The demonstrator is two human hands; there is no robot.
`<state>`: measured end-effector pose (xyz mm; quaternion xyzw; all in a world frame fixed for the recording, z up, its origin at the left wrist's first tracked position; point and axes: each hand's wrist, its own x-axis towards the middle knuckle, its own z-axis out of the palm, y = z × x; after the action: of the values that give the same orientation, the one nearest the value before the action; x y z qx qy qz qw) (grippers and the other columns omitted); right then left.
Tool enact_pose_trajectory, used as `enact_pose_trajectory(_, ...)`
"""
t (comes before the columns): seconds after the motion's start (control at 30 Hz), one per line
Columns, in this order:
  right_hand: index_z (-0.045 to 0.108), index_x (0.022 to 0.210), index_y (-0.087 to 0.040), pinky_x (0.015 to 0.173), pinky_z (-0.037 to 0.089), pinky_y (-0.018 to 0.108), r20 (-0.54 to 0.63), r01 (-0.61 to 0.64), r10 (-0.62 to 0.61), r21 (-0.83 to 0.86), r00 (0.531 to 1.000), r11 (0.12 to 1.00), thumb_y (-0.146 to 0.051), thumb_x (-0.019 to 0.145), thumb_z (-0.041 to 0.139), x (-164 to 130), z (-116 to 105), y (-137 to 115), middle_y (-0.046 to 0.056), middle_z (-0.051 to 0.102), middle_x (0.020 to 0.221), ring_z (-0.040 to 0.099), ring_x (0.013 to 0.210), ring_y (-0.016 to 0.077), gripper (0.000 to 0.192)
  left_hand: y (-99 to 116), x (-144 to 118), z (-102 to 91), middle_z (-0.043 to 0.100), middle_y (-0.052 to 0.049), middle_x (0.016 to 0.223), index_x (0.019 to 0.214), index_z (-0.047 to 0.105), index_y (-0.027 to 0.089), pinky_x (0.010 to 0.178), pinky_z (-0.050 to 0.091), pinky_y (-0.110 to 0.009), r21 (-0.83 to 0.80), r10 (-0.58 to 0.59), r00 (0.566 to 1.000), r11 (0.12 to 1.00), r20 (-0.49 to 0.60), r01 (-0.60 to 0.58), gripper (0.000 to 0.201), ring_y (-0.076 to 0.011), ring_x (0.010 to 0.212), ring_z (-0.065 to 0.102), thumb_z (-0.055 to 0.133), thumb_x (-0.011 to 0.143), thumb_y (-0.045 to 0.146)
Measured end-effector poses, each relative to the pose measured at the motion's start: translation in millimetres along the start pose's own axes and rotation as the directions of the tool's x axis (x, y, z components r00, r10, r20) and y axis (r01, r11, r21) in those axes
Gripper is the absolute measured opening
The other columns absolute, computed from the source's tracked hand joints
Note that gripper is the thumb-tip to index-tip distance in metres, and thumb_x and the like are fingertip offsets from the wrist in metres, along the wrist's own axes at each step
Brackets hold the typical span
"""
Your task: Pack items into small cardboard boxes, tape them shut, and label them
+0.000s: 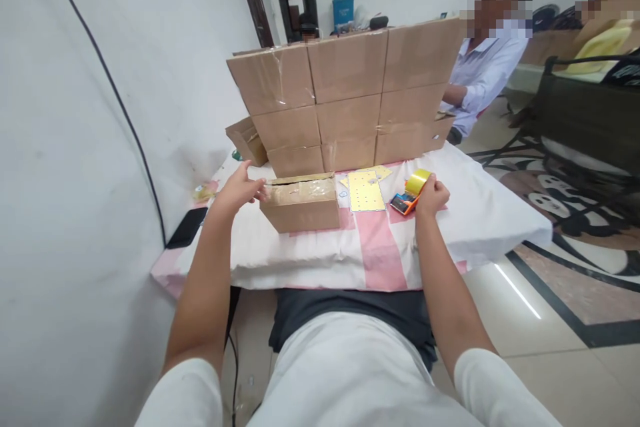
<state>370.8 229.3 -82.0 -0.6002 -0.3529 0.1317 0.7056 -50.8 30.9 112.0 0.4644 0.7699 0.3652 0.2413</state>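
Observation:
A small brown cardboard box [302, 215] sits in front of me, with shiny clear tape along its top. At its upper left corner is my left hand [239, 188], fingers apart, the fingertips at the box edge. My right hand [434, 196] is closed around a tape dispenser [411, 200] in orange and dark blue, loaded with a yellow roll of tape [418, 180]. Its grip is mostly hidden by my fingers. Between box and dispenser lie yellow sheets of paper [366, 191] with small dark dots.
A wall of stacked cardboard boxes [347, 100] rises at the table's back. An open carton [246, 140] stands beside it at left. A black tablet or phone [187, 227] lies near the wall. The white and pink cloth [320, 270] has folds. A person [493, 73] is beyond, right.

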Motion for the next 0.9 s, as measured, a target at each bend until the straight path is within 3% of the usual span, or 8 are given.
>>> enact_pose_trajectory(0.17, 0.033, 0.056, -0.025, 0.051, 0.032, 0.027, 0.024, 0.021, -0.021, -0.002, 1.0, 1.0, -0.064, 0.095, 0.048, -2, 0, -4, -0.007, 0.028, 0.053, 0.03, 0.056, 0.0115, 0.057, -4, 11, 14.9, 0.075, -0.003, 0.075, 0.158, 0.027, 0.013, 0.05, 0.041, -0.019, -0.08, -0.022, 1.0, 0.997, 0.016, 0.023, 0.078, -0.0112, 0.052, 0.062, 0.061, 0.087, 0.017)
enact_pose_trajectory(0.3, 0.034, 0.058, -0.025, 0.052, 0.036, 0.027, 0.038, 0.015, -0.015, 0.006, 0.999, 1.0, -0.069, 0.094, 0.045, -2, 0, -6, -0.006, 0.03, 0.054, 0.034, 0.056, 0.0121, 0.058, -10, 22, 28.8, 0.072, -0.001, 0.063, 0.158, 0.024, 0.009, 0.047, 0.039, -0.021, 0.079, -0.098, 0.99, 0.993, 0.096, 0.091, 0.088, -0.0132, 0.044, 0.056, 0.066, 0.081, 0.015)
enact_pose_trajectory(0.43, 0.034, 0.058, -0.025, 0.052, 0.034, 0.027, 0.048, 0.019, -0.02, 0.011, 0.999, 1.0, -0.066, 0.095, 0.048, 0, 0, -3, -0.007, 0.028, 0.055, 0.032, 0.057, 0.0116, 0.057, -12, 31, 28.7, 0.072, -0.002, 0.061, 0.14, 0.047, 0.011, 0.048, 0.04, -0.024, 0.255, -0.11, 0.987, 0.964, 0.119, 0.076, 0.069, -0.0162, 0.043, 0.055, 0.072, 0.076, 0.016)
enact_pose_trajectory(0.53, 0.032, 0.057, -0.025, 0.052, 0.032, 0.027, 0.044, 0.024, -0.025, 0.007, 0.999, 1.0, -0.062, 0.096, 0.05, 0, 0, 0, -0.007, 0.027, 0.055, 0.029, 0.057, 0.0108, 0.056, -7, 35, 24.1, 0.07, -0.005, 0.058, 0.114, 0.062, 0.015, 0.053, 0.043, -0.029, 0.482, -0.1, 0.985, 0.876, 0.144, 0.019, 0.042, -0.0228, 0.052, 0.062, 0.074, 0.075, 0.025)
enact_pose_trajectory(0.63, 0.031, 0.057, -0.024, 0.052, 0.03, 0.027, 0.038, 0.033, -0.034, 0.012, 0.999, 0.999, -0.061, 0.096, 0.05, 1, 0, 1, -0.007, 0.026, 0.055, 0.027, 0.057, 0.0106, 0.057, -4, 33, 19.0, 0.072, -0.012, 0.066, 0.105, 0.066, 0.017, 0.067, 0.05, -0.036, 0.685, -0.065, 0.995, 0.728, 0.077, -0.006, 0.041, -0.0345, 0.079, 0.072, 0.076, 0.076, 0.045)
enact_pose_trajectory(0.7, 0.03, 0.057, -0.025, 0.052, 0.028, 0.028, 0.044, 0.025, -0.026, 0.019, 0.999, 0.999, -0.061, 0.096, 0.05, 1, 0, 1, -0.007, 0.026, 0.054, 0.027, 0.056, 0.0105, 0.057, -7, 28, 15.9, 0.076, -0.019, 0.086, 0.107, 0.068, 0.016, 0.079, 0.052, -0.043, 0.749, 0.015, 1.0, 0.662, -0.013, 0.0, 0.05, -0.0411, 0.098, 0.07, 0.073, 0.076, 0.056)
enact_pose_trajectory(0.77, 0.03, 0.057, -0.025, 0.051, 0.027, 0.029, 0.045, 0.015, -0.016, 0.026, 0.999, 1.0, -0.062, 0.096, 0.05, 1, 1, 1, -0.007, 0.025, 0.054, 0.026, 0.056, 0.0104, 0.057, -17, 22, 13.4, 0.075, -0.022, 0.11, 0.114, 0.069, 0.017, 0.091, 0.05, -0.049, 0.738, 0.211, 0.976, 0.667, -0.05, -0.106, 0.049, -0.0417, 0.111, 0.067, 0.064, 0.084, 0.056)
enact_pose_trajectory(0.9, 0.029, 0.057, -0.025, 0.052, 0.026, 0.029, 0.043, 0.02, -0.022, 0.038, 0.999, 0.999, -0.06, 0.096, 0.052, 1, 1, 0, -0.007, 0.024, 0.055, 0.025, 0.056, 0.0103, 0.058, -54, 13, 11.7, 0.074, -0.01, 0.126, 0.115, 0.075, 0.025, 0.11, 0.043, -0.043, 0.535, 0.541, 0.828, 0.662, 0.145, -0.526, 0.042, -0.0297, 0.123, 0.062, 0.043, 0.098, 0.047)
